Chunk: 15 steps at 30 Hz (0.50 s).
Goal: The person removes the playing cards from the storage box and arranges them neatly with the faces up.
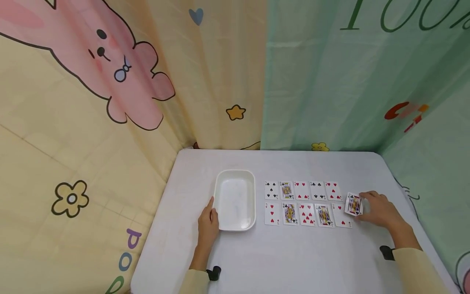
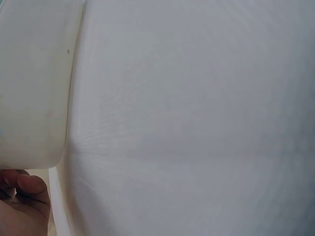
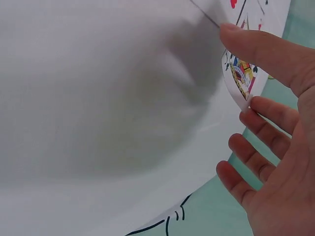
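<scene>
My right hand (image 1: 380, 210) pinches a face card (image 1: 354, 204) by its edge between thumb and fingers, close to the right end of the laid-out cards. In the right wrist view the thumb (image 3: 268, 54) and index fingertip meet on this playing card (image 3: 242, 77), which bows slightly; the other fingers are spread. My left hand (image 1: 208, 225) holds the near left side of a white rectangular tray (image 1: 253, 200). In the left wrist view its thumb and fingers (image 2: 32, 189) sit at the rim of the tray (image 2: 34, 98).
Two rows of face-up playing cards, such as a heart card (image 1: 272, 214) and a king-like card (image 1: 289, 213), lie right of the tray on the white table (image 1: 286, 261). Patterned curtains (image 1: 227, 73) hang around the table's back and sides.
</scene>
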Each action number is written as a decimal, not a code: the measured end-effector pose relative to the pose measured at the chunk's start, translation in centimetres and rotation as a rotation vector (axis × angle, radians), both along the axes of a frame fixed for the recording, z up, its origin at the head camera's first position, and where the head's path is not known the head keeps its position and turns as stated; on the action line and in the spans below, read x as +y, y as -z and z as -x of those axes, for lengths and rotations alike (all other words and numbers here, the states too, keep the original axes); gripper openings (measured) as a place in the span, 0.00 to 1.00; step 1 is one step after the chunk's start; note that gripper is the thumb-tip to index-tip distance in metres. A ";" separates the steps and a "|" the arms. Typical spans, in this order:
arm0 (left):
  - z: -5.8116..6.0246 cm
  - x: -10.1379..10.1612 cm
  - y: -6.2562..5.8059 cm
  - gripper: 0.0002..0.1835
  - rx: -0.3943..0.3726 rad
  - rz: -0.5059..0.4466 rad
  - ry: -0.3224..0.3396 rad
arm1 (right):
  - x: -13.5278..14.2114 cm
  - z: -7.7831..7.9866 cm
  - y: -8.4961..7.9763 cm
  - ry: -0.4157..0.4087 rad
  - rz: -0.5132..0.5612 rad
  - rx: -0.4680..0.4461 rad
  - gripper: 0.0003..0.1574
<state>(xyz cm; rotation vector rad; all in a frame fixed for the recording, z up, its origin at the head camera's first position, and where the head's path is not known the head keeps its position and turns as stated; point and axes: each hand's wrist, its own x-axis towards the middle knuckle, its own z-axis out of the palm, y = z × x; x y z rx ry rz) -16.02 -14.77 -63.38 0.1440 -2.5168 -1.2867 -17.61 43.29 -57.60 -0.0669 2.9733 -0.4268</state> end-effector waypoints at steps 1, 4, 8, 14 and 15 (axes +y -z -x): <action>0.0 0.0 0.0 0.25 -0.005 -0.005 0.000 | 0.4 -0.1 0.1 0.003 0.000 -0.010 0.57; -0.1 0.1 0.1 0.25 -0.017 -0.015 0.001 | 1.3 -0.4 0.3 0.010 0.009 -0.046 0.57; -0.1 0.1 0.0 0.25 -0.032 -0.020 -0.001 | 2.1 -0.7 0.9 0.014 0.021 -0.098 0.57; 0.0 0.1 -0.1 0.25 -0.019 -0.008 0.002 | 2.2 -1.0 1.3 0.015 0.040 -0.128 0.55; 0.0 0.1 -0.1 0.25 -0.017 -0.010 0.002 | 2.1 -1.1 1.4 0.013 0.043 -0.130 0.55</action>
